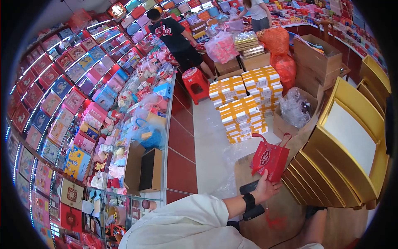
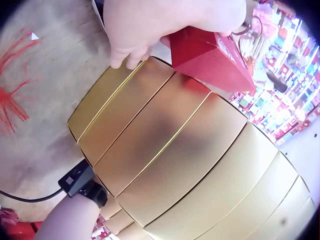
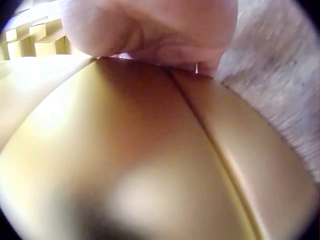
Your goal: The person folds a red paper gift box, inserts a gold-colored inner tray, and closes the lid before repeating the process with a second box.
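Note:
A small red gift bag [image 1: 271, 158] with two handles is pinched at its lower edge by my left hand [image 1: 267, 190], thumb on its face. In the left wrist view the left hand [image 2: 167, 25] holds the same red bag [image 2: 212, 60] beside the edge of the nested gold boxes [image 2: 165, 135]. The stack of gold boxes [image 1: 319, 174] leans at the right of the head view and hides my right hand there. In the right wrist view the right hand [image 3: 155, 30] has its fingers bent over the edge of a gold box [image 3: 135, 125].
White cartons with orange tape [image 1: 242, 118] stand ahead on the floor, near a box of clear plastic [image 1: 296, 108] and a red stool [image 1: 195, 85]. A glass counter with goods lines the left. Two people stand farther back. Red shreds [image 2: 10, 102] lie on the surface below.

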Demonstrator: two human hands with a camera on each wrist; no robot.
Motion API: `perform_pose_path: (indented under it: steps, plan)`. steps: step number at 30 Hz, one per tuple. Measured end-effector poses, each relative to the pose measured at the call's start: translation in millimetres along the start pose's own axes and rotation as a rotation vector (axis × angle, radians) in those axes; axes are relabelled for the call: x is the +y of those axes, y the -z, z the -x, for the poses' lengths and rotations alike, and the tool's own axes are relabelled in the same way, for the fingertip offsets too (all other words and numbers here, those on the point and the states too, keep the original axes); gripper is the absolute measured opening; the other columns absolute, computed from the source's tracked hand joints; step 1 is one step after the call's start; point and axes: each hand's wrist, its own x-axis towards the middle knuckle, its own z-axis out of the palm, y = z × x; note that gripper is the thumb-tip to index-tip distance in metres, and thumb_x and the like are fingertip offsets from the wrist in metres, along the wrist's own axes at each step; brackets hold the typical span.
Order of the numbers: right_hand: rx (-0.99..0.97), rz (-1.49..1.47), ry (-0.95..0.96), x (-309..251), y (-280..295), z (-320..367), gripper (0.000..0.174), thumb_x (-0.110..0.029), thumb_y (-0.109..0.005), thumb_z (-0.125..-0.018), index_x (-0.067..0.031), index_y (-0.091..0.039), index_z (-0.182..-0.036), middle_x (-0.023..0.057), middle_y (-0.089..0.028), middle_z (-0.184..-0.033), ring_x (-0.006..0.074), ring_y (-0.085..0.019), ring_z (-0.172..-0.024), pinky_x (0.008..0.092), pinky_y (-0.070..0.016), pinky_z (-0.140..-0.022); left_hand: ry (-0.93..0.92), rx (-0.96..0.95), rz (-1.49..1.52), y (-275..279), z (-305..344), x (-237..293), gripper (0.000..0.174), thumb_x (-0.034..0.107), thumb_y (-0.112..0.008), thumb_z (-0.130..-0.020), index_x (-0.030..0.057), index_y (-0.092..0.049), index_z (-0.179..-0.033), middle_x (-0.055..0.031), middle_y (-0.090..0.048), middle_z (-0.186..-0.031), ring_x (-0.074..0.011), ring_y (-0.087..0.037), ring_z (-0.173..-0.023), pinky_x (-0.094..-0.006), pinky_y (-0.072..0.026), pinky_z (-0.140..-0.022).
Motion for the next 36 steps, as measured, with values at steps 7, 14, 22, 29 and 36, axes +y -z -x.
perform_pose_path:
  steps: [7,14,22,29,36]
  plan:
    - [-0.016,0.077,-0.021,-1,12,5,0.033,-0.027,-0.046,-0.093,-0.009,-0.047,-0.121,0.0029,-0.052,-0.117,0.0178,-0.047,-0.11,0.0325,-0.036,-0.095,-0.072,0.005,0.005,-14,-4,-2,0.086,0.073,-0.031,-0.079,0.0126,-0.026,-0.14,-0.0151,-0.031,-0.14,-0.0362,-0.017,-0.134,-0.0555,0.0015,-0.107]
    - [-0.011,0.126,0.013,24,58,64,0.033,-0.027,-0.046,-0.094,-0.0085,-0.047,-0.121,0.0023,-0.051,-0.117,0.0175,-0.047,-0.11,0.0333,-0.0357,-0.095,-0.061,-0.078,-0.072,-17,-21,-3,0.092,0.077,-0.034,-0.075,0.0183,-0.014,-0.144,-0.0085,-0.018,-0.149,-0.0363,-0.01,-0.136,-0.0603,0.0103,-0.102]
    - [0.123,0.213,0.038,9,-15,150,0.033,-0.027,-0.045,-0.094,-0.008,-0.048,-0.12,0.0017,-0.051,-0.118,0.0171,-0.046,-0.111,0.0342,-0.0352,-0.096,-0.003,-0.161,-0.179,-42,-33,-24,0.084,0.073,-0.038,-0.077,0.0222,-0.022,-0.142,-0.0017,-0.021,-0.149,-0.0298,-0.011,-0.137,-0.0616,0.0113,-0.101]
    - [0.187,0.359,0.05,67,3,167,0.032,-0.022,-0.048,-0.093,-0.0065,-0.046,-0.121,0.0046,-0.05,-0.118,0.0156,-0.047,-0.111,0.033,-0.0385,-0.094,-0.073,-0.134,-0.35,-80,-28,-22,0.07,0.058,-0.045,-0.085,0.0131,-0.032,-0.136,-0.0043,-0.037,-0.139,-0.0313,-0.03,-0.128,-0.0465,-0.0206,-0.107]
    - [0.284,0.277,-0.1,26,-92,205,0.034,-0.016,-0.047,-0.093,0.0012,-0.044,-0.122,0.0132,-0.052,-0.118,0.021,-0.049,-0.108,0.0304,-0.0378,-0.094,0.034,-0.335,-0.363,-53,-66,-8,0.061,0.056,-0.047,-0.086,0.0122,-0.041,-0.128,-0.0071,-0.048,-0.127,-0.0301,-0.043,-0.115,-0.0438,-0.033,-0.098]
